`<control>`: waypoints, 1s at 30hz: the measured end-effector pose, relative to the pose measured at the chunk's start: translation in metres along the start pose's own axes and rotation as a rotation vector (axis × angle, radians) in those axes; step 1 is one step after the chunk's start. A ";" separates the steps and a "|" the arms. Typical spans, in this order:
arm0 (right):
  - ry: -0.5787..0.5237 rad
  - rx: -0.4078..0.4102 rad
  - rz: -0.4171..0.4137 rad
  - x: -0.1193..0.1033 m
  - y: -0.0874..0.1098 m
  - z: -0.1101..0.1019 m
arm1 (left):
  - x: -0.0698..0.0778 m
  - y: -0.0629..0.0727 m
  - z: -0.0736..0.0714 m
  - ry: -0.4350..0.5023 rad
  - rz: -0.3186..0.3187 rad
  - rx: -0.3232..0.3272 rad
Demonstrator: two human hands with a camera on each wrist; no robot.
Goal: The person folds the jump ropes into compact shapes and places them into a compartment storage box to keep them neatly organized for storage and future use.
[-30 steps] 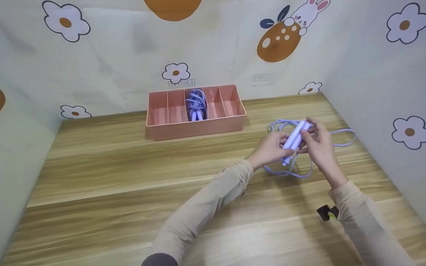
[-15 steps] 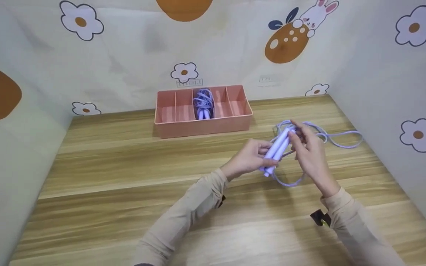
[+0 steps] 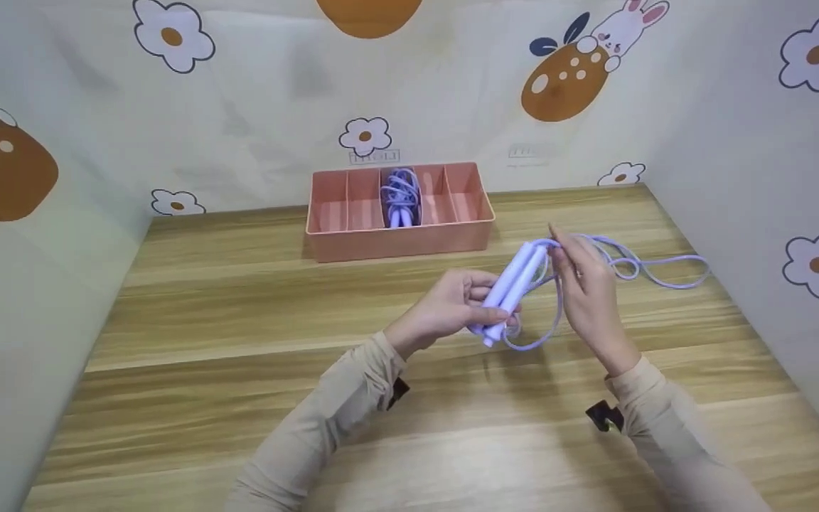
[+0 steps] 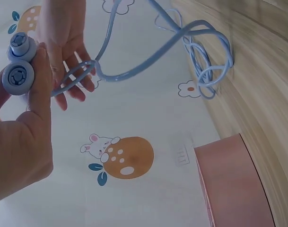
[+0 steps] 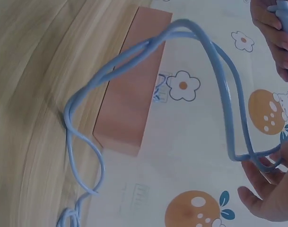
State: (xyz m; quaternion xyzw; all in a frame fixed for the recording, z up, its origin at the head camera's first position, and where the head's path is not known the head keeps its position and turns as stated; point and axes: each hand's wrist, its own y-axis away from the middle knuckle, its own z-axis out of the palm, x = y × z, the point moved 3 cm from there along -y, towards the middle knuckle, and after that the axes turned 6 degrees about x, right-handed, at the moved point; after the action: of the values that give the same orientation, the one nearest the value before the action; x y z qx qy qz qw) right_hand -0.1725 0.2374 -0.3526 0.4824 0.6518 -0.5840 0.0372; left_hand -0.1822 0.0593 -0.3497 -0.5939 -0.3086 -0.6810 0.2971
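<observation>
2 handles (image 3: 523, 282) moved leftward, gripped by left hand (image 3: 448, 306); right hand (image 3: 591, 302) has straightened fingers.

Place: enclosed, booth-like workstation; whether it stands in a home, an office or a workshop, you cannot tell. Bench (image 3: 225, 299), one: wood-grain top in pale and olive-brown bands, a glare patch (image 3: 480, 448) near you. Back wall (image 3: 260, 85), one: pale, creased sheeting, printed with outlined flowers (image 3: 365, 136), a rabbit (image 3: 610, 35) and orange-brown fruit shapes (image 3: 564, 87). Side walls (image 3: 729, 163), two: similar pale ground and decorative prints, flanking the bench on your left and right.
</observation>
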 end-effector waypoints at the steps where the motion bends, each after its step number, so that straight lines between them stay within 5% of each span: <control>1: -0.080 0.003 0.068 0.001 0.000 0.003 | 0.002 0.001 -0.001 0.017 0.013 0.006; 7: -0.603 0.006 0.609 0.000 0.006 0.027 | 0.013 0.003 -0.009 0.149 0.109 0.078; 11: -0.818 -0.057 0.794 -0.006 0.006 0.038 | 0.019 0.004 -0.014 0.224 0.129 0.101; 16: -1.033 -0.101 0.802 -0.011 0.002 0.045 | 0.020 0.005 -0.017 0.248 0.140 0.115; 21: -1.058 -0.065 0.809 -0.019 0.004 0.055 | 0.022 0.006 -0.021 0.301 0.177 0.195; 26: -0.881 -0.072 0.737 -0.025 0.014 0.070 | 0.027 0.007 -0.031 0.363 0.214 0.374; 30: -0.556 -0.128 0.483 -0.023 0.027 0.076 | 0.031 0.005 -0.040 0.419 0.250 0.488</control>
State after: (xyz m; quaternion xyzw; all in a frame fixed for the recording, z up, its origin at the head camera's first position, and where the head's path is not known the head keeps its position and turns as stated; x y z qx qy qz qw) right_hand -0.1812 0.1593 -0.3822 0.4417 0.5196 -0.6252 0.3796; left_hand -0.2071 0.0240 -0.3233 -0.3861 -0.3194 -0.6525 0.5685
